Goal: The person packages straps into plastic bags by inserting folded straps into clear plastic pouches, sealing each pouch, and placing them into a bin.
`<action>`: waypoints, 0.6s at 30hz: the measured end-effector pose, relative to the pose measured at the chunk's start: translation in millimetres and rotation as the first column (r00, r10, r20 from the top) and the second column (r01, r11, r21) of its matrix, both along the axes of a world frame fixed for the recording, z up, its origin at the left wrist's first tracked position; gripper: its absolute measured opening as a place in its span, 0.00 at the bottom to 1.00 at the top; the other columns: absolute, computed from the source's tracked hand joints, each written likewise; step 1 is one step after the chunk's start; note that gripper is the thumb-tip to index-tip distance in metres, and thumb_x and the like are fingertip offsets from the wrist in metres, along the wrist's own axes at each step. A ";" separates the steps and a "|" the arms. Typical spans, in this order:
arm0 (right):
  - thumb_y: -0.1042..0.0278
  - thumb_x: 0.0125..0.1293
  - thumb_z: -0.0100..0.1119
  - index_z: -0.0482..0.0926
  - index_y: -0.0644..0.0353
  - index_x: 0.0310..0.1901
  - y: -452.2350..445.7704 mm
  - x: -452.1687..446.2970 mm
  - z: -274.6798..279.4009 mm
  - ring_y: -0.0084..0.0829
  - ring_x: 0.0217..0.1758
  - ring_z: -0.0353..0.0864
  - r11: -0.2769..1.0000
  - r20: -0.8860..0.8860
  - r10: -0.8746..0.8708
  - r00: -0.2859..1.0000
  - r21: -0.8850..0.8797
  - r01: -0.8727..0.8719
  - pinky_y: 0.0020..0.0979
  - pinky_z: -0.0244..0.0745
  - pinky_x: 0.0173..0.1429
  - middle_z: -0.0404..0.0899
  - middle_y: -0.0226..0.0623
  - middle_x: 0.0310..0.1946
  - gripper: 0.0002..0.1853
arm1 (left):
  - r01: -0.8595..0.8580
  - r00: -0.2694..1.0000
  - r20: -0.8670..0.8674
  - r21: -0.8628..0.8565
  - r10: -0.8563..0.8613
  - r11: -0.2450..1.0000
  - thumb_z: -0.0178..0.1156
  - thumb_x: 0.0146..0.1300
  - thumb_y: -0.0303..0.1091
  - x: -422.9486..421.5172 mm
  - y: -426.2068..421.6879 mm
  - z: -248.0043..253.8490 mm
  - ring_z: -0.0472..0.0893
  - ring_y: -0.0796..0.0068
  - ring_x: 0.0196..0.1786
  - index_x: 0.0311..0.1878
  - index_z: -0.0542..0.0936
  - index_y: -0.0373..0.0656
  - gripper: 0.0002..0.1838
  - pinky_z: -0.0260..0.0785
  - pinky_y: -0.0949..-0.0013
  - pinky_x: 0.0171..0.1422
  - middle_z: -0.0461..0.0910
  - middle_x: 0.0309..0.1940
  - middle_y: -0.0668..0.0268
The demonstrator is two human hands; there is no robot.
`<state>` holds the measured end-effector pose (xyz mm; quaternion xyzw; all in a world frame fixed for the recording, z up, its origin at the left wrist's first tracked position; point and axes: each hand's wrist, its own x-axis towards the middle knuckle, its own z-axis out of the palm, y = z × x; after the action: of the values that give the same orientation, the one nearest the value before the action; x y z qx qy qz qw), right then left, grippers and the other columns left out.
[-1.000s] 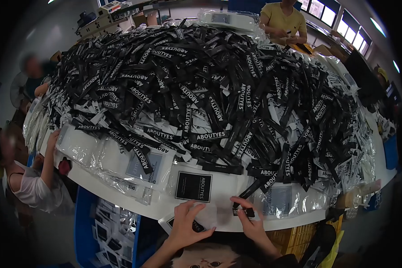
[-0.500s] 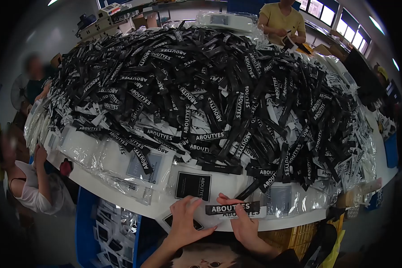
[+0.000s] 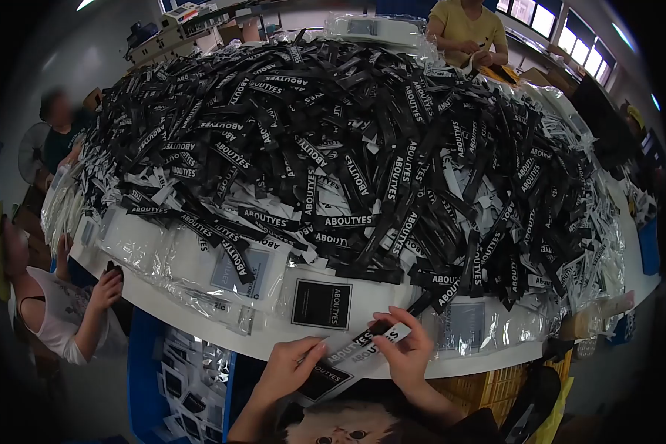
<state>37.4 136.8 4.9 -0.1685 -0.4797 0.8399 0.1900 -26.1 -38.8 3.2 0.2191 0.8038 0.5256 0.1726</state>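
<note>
My left hand point(image 3: 290, 364) pinches the edge of a white plastic bag with a black ABOUTYES square point(image 3: 324, 382), held at the table's front edge. Between the fingers and thumb of my right hand point(image 3: 407, 357) are slim ABOUTYES sachets point(image 3: 360, 345), a black one over a white one. They slant down left against the bag's top; I cannot tell whether their ends are inside it. Just beyond my hands, a stack of similar bags point(image 3: 320, 303) lies flat with a black square on top.
A large heap of black and white sachets point(image 3: 296, 155) covers the table point(image 3: 200, 320). Below left stands a blue bin point(image 3: 142, 385) with filled bags; a yellow crate point(image 3: 488, 396) is at lower right. People work at the left point(image 3: 70, 311) and far side point(image 3: 466, 33).
The sachets have tilted and moved left to the bag. My left hand has come down and closed on the bag's edge. The person at left has raised a hand holding something dark.
</note>
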 end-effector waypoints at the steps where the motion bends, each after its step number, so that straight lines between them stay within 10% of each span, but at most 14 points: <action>1: 0.78 0.58 0.59 0.79 0.66 0.43 12.1 1.7 -4.1 0.24 0.41 0.79 0.908 -0.004 0.039 0.999 0.418 -0.033 0.25 0.72 0.45 0.81 0.38 0.35 0.10 | 0.046 0.999 0.015 -0.040 -0.046 0.998 0.56 0.62 0.31 -0.6 -0.3 1.6 0.78 0.67 0.24 0.39 0.78 0.35 0.09 0.68 0.72 0.31 0.78 0.24 0.54; 2: 0.78 0.58 0.59 0.79 0.65 0.41 19.1 2.6 -6.1 0.24 0.39 0.80 0.647 0.007 0.078 0.997 0.760 -0.055 0.25 0.73 0.42 0.81 0.38 0.34 0.09 | 0.094 0.995 0.031 -0.077 -0.092 0.993 0.56 0.62 0.31 0.1 -0.6 1.8 0.78 0.66 0.24 0.40 0.78 0.35 0.09 0.68 0.72 0.30 0.78 0.25 0.54; 4: 0.74 0.61 0.57 0.80 0.64 0.39 21.8 3.8 -5.1 0.19 0.31 0.77 0.586 0.062 0.169 0.984 0.796 -0.151 0.23 0.71 0.34 0.79 0.37 0.27 0.07 | 0.088 0.996 0.033 -0.067 -0.086 0.994 0.56 0.62 0.31 2.7 -1.6 -1.4 0.78 0.65 0.24 0.40 0.78 0.36 0.09 0.68 0.72 0.30 0.78 0.25 0.55; 6: 0.69 0.63 0.57 0.79 0.65 0.39 35.0 9.4 -12.9 0.15 0.26 0.71 0.507 0.511 0.527 0.680 0.453 -0.733 0.21 0.67 0.31 0.77 0.32 0.22 0.09 | 0.086 0.996 0.031 -0.057 -0.085 0.995 0.55 0.62 0.31 0.0 -4.0 -1.7 0.77 0.64 0.24 0.39 0.78 0.36 0.08 0.67 0.71 0.30 0.78 0.24 0.55; 9: 0.67 0.64 0.54 0.80 0.65 0.38 49.9 7.8 -32.0 0.14 0.24 0.67 0.323 0.445 0.797 0.409 0.258 -0.911 0.19 0.63 0.29 0.73 0.27 0.18 0.10 | 0.268 0.963 0.062 -0.065 -0.264 0.961 0.55 0.62 0.31 -0.3 -8.7 -0.4 0.77 0.64 0.24 0.39 0.79 0.36 0.08 0.67 0.70 0.30 0.77 0.24 0.55; 16: 0.60 0.59 0.62 0.81 0.64 0.37 29.5 -1.4 -42.8 0.12 0.26 0.68 0.365 0.523 0.746 0.413 0.197 -0.910 0.19 0.65 0.31 0.77 0.26 0.23 0.14 | 0.268 0.952 0.158 -0.033 -0.260 0.963 0.58 0.60 0.33 1.6 -5.3 -4.0 0.77 0.67 0.23 0.35 0.79 0.36 0.09 0.67 0.70 0.29 0.79 0.24 0.59; 18: 0.55 0.54 0.68 0.82 0.63 0.36 28.4 -1.8 -47.2 0.13 0.30 0.72 0.779 0.267 0.615 0.742 -0.061 -0.624 0.20 0.69 0.36 0.79 0.27 0.24 0.17 | 0.147 0.958 0.256 -0.057 -0.127 0.988 0.57 0.62 0.35 -4.5 -12.0 -3.7 0.79 0.72 0.26 0.37 0.80 0.37 0.10 0.69 0.73 0.32 0.82 0.27 0.61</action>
<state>35.6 165.2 -42.3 -0.1103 -0.5432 0.8158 -0.1649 -30.6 -50.8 -0.5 0.1993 0.7776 0.5051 0.3171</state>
